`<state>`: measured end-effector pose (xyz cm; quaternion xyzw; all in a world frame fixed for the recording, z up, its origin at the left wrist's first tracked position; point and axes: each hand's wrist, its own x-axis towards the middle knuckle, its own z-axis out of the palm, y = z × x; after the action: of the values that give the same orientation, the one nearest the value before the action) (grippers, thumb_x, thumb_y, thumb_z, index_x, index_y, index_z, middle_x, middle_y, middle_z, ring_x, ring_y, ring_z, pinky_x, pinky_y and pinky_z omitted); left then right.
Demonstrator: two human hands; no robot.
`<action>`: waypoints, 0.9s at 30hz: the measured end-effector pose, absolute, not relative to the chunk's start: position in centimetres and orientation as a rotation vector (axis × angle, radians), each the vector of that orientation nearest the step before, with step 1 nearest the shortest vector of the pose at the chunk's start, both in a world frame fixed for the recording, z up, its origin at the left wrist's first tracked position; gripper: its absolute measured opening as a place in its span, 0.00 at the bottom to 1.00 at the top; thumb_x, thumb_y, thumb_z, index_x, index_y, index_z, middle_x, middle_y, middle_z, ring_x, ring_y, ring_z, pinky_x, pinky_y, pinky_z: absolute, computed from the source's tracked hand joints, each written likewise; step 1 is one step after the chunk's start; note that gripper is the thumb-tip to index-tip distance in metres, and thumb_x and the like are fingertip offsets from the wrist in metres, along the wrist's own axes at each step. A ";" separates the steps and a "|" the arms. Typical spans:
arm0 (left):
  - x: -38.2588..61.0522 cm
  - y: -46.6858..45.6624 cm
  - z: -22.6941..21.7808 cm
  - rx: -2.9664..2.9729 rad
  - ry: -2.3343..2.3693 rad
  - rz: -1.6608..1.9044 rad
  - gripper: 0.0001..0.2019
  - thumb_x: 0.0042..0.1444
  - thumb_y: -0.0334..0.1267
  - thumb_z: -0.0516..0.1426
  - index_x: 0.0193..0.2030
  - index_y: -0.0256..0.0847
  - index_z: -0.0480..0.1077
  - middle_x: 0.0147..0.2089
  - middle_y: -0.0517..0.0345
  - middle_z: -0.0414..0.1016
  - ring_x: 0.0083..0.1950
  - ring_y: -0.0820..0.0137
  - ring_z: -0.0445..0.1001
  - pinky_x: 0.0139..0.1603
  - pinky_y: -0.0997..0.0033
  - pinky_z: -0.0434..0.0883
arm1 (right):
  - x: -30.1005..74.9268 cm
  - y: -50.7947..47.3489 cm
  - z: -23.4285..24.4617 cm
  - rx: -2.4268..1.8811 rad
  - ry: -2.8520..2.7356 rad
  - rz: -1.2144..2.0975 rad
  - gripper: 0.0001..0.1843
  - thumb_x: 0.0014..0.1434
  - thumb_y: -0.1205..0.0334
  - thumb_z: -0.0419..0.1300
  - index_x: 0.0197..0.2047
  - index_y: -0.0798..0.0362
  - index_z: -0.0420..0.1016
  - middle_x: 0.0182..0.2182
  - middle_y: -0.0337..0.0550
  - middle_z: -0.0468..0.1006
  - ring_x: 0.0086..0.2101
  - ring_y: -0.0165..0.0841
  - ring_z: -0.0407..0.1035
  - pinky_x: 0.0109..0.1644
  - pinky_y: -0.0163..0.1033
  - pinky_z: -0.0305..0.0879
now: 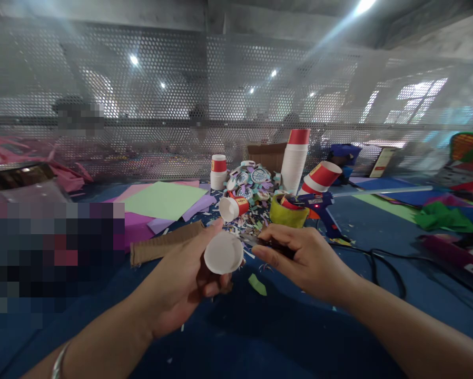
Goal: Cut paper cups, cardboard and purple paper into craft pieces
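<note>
My left hand [189, 271] is wrapped round a small white paper cup [223, 254], its round opening facing me. Just to the right, my right hand [299, 258] is closed on a dark-handled tool [279, 247]. A thin, greyish tip points from it toward the cup's rim; whether it is a knife or scissors I cannot tell. Beyond the cup, a red-and-white paper cup [232, 208] lies on its side among paper scraps [256, 223]. A green paper scrap [257, 285] lies on the dark blue table covering below my hands.
Behind stand a tall stack of paper cups [295, 163], a shorter stack [218, 173] and a pile of decorated discs [254, 179]. A blue glue gun [319, 205] with a cable leans by a yellow-green roll [287, 213]. Cardboard [167, 243] and coloured sheets [165, 200] lie left.
</note>
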<state>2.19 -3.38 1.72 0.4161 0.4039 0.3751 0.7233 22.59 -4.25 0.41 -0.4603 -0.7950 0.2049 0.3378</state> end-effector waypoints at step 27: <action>3.1 -4.5 1.7 1.043 0.968 0.737 0.27 0.60 0.59 0.51 0.29 0.35 0.74 0.19 0.57 0.71 0.17 0.79 0.62 0.19 0.81 0.57 | 22.6 -4.4 0.5 -1.173 -2.099 0.518 0.17 0.66 0.51 0.53 0.31 0.53 0.70 0.24 0.36 0.67 0.24 0.28 0.58 0.28 0.37 0.52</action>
<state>3.07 -4.48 1.73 0.4675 0.4338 0.3304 0.6958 22.58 -4.45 0.47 -0.4495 -0.8041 0.1984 0.3346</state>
